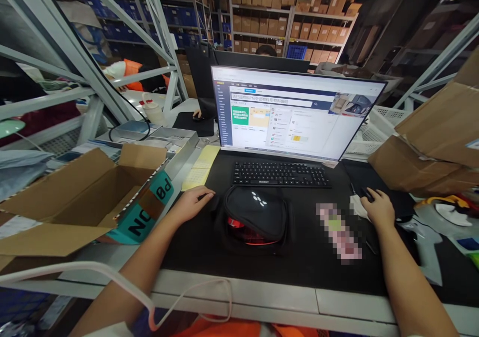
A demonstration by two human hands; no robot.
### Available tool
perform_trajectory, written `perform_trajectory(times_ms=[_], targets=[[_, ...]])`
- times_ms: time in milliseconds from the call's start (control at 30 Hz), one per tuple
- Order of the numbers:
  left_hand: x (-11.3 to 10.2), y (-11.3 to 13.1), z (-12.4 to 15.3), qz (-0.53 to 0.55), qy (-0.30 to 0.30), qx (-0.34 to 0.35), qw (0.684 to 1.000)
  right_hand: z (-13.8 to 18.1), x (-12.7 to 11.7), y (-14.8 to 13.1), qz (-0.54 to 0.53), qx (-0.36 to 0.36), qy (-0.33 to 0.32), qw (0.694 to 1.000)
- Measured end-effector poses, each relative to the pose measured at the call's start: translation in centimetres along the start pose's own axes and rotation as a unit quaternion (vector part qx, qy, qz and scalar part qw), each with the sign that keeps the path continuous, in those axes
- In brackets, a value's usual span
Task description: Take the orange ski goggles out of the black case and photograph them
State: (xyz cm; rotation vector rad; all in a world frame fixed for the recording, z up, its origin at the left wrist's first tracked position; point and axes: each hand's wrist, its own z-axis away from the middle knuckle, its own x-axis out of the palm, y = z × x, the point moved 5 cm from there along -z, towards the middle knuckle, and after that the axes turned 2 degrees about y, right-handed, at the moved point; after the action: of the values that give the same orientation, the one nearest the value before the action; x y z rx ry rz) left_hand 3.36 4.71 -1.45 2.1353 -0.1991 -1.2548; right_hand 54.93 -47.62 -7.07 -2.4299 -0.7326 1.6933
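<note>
Left hand [192,202] lies flat and empty on the surface [307,257], fingertips just beside the black pouch [256,217]; right hand [377,207] cups loosely over a mouse [367,194]. Pouch sits half unzipped near the keyboard [280,173], so a careless nudge could spill its red contents

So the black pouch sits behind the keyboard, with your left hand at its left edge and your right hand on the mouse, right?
Not quite. In the head view the black pouch lies in front of the keyboard, on the near side. The left hand is at its left edge and the right hand rests on the mouse.
</note>
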Motion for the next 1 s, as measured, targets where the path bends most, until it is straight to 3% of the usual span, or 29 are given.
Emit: perform_trajectory(times_ms=[267, 1000], targets=[[0.0, 0.1, -0.1, 0.000, -0.006, 0.003, 1.000, 0.4, -0.6, -0.3, 0.015, 0.032, 0.005, 0.999], [0.1, 0.1, -0.1, -0.003, -0.009, 0.002, 1.000, -0.2, 0.5, 0.5, -0.030, -0.025, 0.027, 0.999]])
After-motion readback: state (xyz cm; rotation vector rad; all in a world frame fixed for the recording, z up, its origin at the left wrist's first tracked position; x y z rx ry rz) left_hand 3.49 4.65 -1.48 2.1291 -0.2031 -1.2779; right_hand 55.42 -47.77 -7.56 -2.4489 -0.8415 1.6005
